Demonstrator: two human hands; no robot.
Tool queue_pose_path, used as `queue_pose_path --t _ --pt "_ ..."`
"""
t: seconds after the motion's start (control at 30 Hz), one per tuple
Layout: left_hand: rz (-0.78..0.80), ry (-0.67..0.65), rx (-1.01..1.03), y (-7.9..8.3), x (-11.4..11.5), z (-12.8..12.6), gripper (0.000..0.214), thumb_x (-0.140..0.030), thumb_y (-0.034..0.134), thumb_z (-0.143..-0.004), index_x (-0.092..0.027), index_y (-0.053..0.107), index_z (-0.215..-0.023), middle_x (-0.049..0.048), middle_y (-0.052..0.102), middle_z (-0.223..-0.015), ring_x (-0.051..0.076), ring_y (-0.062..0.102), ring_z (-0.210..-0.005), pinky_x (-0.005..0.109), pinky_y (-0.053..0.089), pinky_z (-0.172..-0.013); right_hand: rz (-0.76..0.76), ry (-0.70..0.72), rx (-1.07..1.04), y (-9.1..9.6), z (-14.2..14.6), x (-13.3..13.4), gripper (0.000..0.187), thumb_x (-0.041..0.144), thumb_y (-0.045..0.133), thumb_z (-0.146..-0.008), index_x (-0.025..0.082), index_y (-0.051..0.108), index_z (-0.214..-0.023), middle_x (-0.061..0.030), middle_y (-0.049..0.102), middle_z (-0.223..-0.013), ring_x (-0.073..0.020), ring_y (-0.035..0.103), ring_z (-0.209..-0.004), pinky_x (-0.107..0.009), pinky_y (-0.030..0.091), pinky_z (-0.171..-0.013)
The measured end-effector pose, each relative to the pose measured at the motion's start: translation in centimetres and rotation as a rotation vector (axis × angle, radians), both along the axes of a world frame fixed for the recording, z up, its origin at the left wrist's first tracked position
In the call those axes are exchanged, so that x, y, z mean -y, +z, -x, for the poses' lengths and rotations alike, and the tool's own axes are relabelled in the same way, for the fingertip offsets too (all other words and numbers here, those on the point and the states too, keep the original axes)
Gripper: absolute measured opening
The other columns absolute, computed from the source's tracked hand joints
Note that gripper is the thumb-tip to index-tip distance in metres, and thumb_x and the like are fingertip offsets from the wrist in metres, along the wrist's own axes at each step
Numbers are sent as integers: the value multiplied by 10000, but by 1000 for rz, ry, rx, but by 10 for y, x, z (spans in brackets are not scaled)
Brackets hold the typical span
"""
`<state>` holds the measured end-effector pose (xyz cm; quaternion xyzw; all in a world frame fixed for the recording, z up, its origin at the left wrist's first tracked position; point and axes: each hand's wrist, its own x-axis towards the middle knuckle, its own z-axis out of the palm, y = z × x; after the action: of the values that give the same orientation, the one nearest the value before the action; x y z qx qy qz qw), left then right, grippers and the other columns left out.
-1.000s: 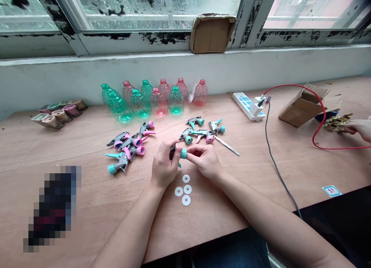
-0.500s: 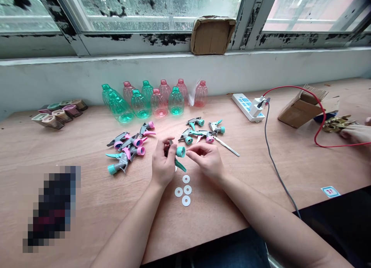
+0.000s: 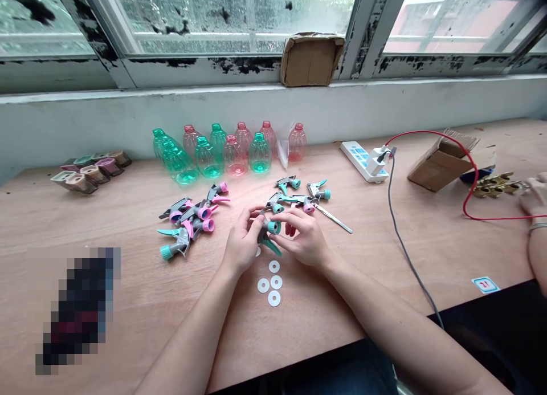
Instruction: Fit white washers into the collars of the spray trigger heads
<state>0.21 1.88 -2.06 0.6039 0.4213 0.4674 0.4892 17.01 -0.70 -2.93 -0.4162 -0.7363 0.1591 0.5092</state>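
My left hand (image 3: 240,244) is closed around a grey trigger spray head (image 3: 273,228) with a teal collar and a teal lever. The open end of the collar faces right. My right hand (image 3: 306,238) reaches in from the right, its index finger over the collar and its thumb below, both touching the spray head. Several flat white washers (image 3: 276,282) lie on the table just below my hands, one partly hidden by my left hand. More spray heads lie in two groups, a mostly pink and grey one (image 3: 188,219) at left and a mostly teal one (image 3: 276,202) behind my hands.
Green and pink clear bottles (image 3: 210,160) stand along the wall. Tweezers (image 3: 335,218) lie right of the spray heads. A power strip (image 3: 361,160) with cables, a cardboard box (image 3: 438,164), brass parts (image 3: 498,184) and another person's hand (image 3: 534,195) are at right.
My right hand's fingers have moved from in front of the collar to around it. The held spray head has shifted slightly right. The other person's hand has drawn back from the brass parts.
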Motion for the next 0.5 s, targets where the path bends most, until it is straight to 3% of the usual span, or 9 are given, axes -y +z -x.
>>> queue_pose_path --t 0.13,0.3,0.5 --pt "-85 104 -118 -6 -9 8 303 -375 553 -890 -191 596 -1127 72 638 -1064 187 643 -923 319 535 -791 86 -98 -3 -3 -7 -8 278 310 732 -804 205 709 -1060 -24 692 -858 -109 523 -578 -264 470 -605" --pt "-150 197 -254 -4 -12 14 275 -362 574 -861 -176 604 -1062 68 638 -977 183 631 -844 322 515 -758 245 -226 131 -7 -23 -21 315 404 772 -748 218 717 -996 -11 724 -780 -142 590 -596 -277 464 -632" --pt "-212 180 -349 -2 -9 18 245 -373 562 -870 -186 623 -1015 48 640 -911 177 610 -799 315 491 -719 299 -166 352 -1 -47 -26 273 434 749 -758 235 677 -931 13 723 -800 -128 585 -611 -242 395 -578"
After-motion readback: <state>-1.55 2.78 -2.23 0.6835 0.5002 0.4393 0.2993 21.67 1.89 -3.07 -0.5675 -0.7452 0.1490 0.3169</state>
